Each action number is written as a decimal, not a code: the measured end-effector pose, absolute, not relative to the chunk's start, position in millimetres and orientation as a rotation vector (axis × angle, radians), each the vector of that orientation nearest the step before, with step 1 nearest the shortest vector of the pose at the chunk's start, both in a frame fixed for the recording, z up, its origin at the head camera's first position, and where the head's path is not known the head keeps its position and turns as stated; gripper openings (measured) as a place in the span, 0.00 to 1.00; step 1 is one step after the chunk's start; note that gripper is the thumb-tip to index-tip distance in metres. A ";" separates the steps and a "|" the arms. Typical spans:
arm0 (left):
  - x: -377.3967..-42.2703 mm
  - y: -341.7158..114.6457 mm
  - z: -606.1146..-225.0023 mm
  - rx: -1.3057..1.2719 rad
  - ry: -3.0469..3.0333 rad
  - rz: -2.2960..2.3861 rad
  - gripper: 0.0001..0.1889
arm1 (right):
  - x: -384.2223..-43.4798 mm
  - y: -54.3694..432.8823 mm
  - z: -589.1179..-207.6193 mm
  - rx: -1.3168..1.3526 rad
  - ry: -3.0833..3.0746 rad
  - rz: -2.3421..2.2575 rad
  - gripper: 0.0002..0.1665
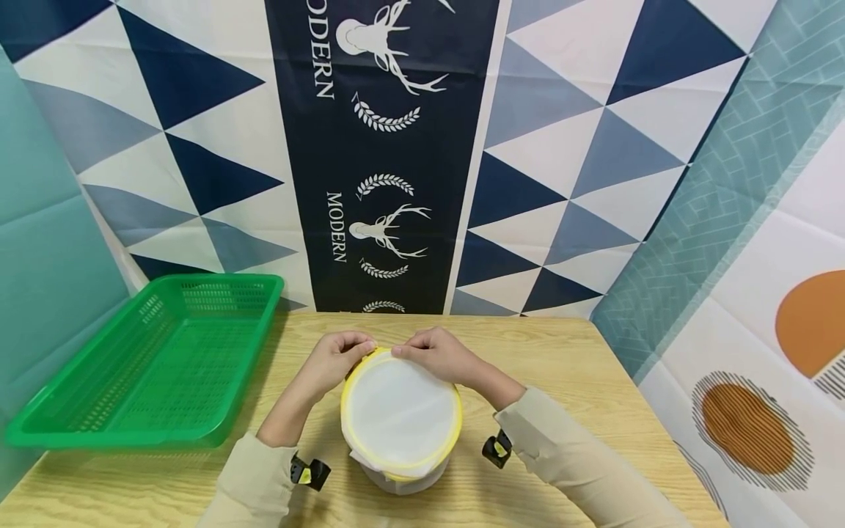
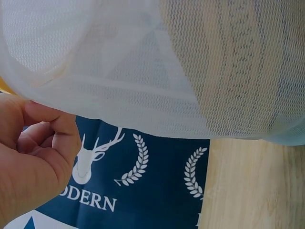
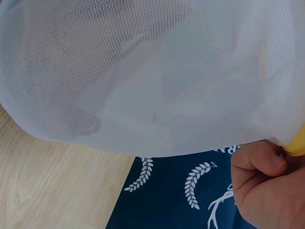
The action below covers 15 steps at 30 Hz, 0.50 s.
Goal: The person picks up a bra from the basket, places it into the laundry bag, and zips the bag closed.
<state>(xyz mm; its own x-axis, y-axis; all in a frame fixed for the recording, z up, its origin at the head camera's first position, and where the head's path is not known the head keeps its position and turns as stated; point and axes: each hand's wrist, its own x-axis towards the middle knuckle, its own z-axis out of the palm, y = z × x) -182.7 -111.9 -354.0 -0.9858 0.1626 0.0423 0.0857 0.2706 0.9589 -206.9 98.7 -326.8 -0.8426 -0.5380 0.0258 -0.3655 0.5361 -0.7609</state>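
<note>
Both our left hand [image 1: 335,361] and right hand [image 1: 441,355] pinch the far rim [image 1: 381,352] of the mesh bag [image 1: 403,411], so we should tug gently.

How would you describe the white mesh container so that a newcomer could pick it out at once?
Start at the wooden table, with the green basket at its left. Right of that basket, near the table's middle, is the white mesh container. Unlike the rectangular basket, it is round and white, edged with a yellow ring.
</note>
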 end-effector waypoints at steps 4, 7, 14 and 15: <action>-182.3 -112.5 -354.7 0.238 2.443 1.851 0.13 | -206.6 98.1 -328.1 -0.764 2.557 -1.208 0.15; -181.7 -113.2 -354.5 0.230 2.435 1.853 0.13 | -205.7 97.6 -328.0 -0.761 2.546 -1.222 0.16; -182.1 -113.2 -355.2 0.203 2.434 1.853 0.14 | -205.5 97.2 -328.5 -0.754 2.547 -1.233 0.17; -182.1 -112.5 -355.3 0.206 2.434 1.854 0.14 | -205.6 97.5 -328.7 -0.750 2.548 -1.232 0.17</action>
<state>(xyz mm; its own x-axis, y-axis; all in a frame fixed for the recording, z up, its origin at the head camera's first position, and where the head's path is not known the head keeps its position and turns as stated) -182.1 -112.5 -355.3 -0.9881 0.1520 0.0212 0.0608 0.2610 0.9634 -205.6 97.5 -328.7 -0.8473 -0.5303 0.0287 -0.3517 0.5199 -0.7784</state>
